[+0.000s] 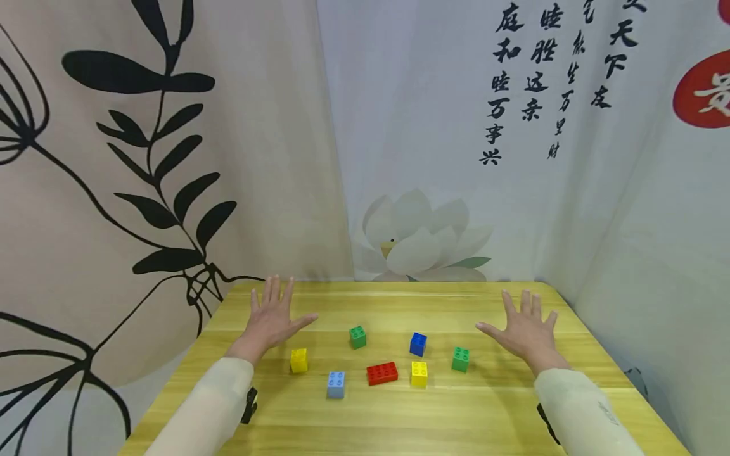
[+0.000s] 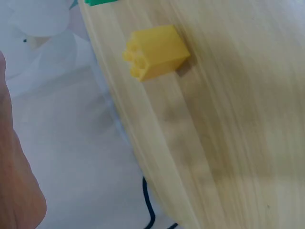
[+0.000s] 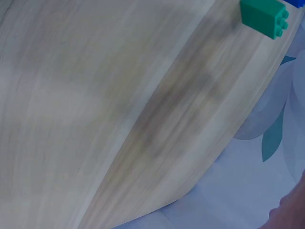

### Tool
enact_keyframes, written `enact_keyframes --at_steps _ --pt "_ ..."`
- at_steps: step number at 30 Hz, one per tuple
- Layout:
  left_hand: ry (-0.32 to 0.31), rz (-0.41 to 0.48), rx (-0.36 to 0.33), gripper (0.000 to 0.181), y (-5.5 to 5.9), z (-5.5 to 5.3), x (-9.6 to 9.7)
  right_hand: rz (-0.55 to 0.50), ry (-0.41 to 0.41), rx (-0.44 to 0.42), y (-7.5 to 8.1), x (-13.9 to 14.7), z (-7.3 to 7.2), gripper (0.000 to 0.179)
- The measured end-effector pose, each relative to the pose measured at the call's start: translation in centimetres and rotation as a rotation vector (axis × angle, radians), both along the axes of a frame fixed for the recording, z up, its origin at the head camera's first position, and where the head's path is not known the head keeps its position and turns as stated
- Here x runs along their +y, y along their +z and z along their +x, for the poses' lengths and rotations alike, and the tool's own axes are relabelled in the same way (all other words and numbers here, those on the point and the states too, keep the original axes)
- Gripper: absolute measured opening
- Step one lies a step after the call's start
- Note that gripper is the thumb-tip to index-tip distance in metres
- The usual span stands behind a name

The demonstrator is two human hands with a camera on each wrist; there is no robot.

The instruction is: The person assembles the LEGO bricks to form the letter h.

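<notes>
My left hand (image 1: 270,321) is held over the table's left side with fingers straight and spread, holding nothing. Nearest to it is a yellow toy brick (image 1: 299,360), which the left wrist view also shows. My right hand (image 1: 526,329) is likewise spread with straight fingers on the right side, holding nothing; a green brick (image 1: 460,359) lies closest to it. Between the hands are another green brick (image 1: 357,337), a blue brick (image 1: 418,344), a light blue brick (image 1: 336,384), a longer red brick (image 1: 382,373) and a second yellow brick (image 1: 419,374). All stand apart from each other.
The wooden table (image 1: 365,424) has rounded far corners. Behind it hangs a pale curtain (image 1: 285,158) printed with dark plants, a lotus and writing. A dark cable (image 2: 148,202) shows past the table edge in the left wrist view.
</notes>
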State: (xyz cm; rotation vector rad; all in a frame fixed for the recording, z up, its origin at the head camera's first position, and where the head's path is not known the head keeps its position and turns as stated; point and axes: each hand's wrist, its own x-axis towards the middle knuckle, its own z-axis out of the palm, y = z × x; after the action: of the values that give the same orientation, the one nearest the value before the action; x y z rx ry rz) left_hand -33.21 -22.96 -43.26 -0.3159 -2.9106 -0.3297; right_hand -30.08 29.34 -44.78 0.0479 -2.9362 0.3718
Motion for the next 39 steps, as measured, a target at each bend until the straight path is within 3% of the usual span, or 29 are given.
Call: enact_keyframes --at_steps 21,32,39 --pt "-0.046 0.126 -0.021 0.107 2.1 0.2 1.9 -0.11 0.021 0.014 0.4 -2.9 -1.0 0.111" --pt "-0.06 0.21 -0.068 0.109 1.9 -0.1 2.1 -0.172 0.046 0.031 1.0 -4.9 -1.0 0.101" --pt "-0.058 0.28 -0.133 0.107 1.8 0.0 2.3 -0.212 0.061 0.021 0.9 -5.9 -1.1 0.099"
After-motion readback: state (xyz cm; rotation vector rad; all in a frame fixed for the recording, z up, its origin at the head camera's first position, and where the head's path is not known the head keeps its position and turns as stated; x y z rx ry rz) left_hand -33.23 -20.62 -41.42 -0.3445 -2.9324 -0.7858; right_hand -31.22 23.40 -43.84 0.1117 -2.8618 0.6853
